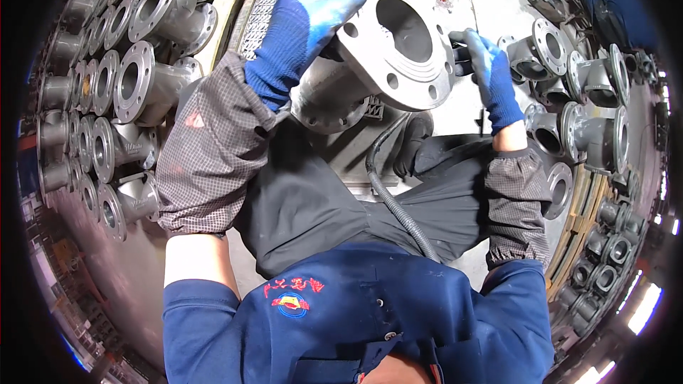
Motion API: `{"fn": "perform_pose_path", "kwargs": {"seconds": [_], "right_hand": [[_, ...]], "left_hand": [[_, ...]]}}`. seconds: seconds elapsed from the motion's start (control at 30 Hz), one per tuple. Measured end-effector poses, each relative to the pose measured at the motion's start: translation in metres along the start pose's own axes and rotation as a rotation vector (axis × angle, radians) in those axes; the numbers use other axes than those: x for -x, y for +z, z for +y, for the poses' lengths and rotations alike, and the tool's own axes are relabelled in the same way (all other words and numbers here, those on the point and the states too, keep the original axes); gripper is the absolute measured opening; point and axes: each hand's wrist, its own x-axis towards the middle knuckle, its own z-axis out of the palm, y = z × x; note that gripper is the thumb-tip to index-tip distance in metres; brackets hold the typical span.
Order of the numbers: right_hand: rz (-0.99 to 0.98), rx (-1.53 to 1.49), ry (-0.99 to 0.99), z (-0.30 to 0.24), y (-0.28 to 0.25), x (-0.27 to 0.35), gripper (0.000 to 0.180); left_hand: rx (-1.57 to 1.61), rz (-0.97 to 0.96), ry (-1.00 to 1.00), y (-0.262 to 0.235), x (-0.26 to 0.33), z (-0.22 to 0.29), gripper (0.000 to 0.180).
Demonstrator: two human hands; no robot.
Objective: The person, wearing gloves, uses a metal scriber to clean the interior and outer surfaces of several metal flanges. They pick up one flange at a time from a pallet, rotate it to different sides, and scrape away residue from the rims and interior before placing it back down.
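We see a dull grey metal flanged pipe fitting (377,57): round flange, ring of bolt holes, stepped concentric face, dark open bore. It's up in front of the dark-trousered legs (306,199), face tilted up and rightward, long axis sloping down-left to a second flange. Left hand (313,18), blue-gloved, part-curled, grips the upper-left rim. Right hand (487,57), gloved, half-closed beside the right rim; we can't tell what it holds. Left, wooden pallet (229,8) with similar fittings (174,25).
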Motion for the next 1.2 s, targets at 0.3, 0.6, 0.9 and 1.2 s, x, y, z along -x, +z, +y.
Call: {"fn": "perform_pose_path", "kwargs": {"seconds": [0.3, 0.6, 0.9, 1.2], "right_hand": [[0.035, 0.795, -0.719, 0.049, -0.001, -0.027, 0.024], [-0.061, -0.455, -0.031, 0.041, 0.032, -0.071, 0.025], [-0.097, -0.231, -0.624, 0.036, 0.073, -0.102, 0.027], [-0.088, 0.132, -0.479, -0.015, 0.090, -0.064, 0.019]], "left_hand": [[0.010, -0.020, 0.069, 0.018, -0.010, -0.003, 0.025], [0.264, 0.104, -0.071, 0.011, -0.064, -0.025, 0.033], [0.520, 0.251, -0.216, -0.032, -0.070, -0.030, 0.034], [0.566, 0.106, -0.030, -0.067, 0.006, -0.075, 0.032]]}}
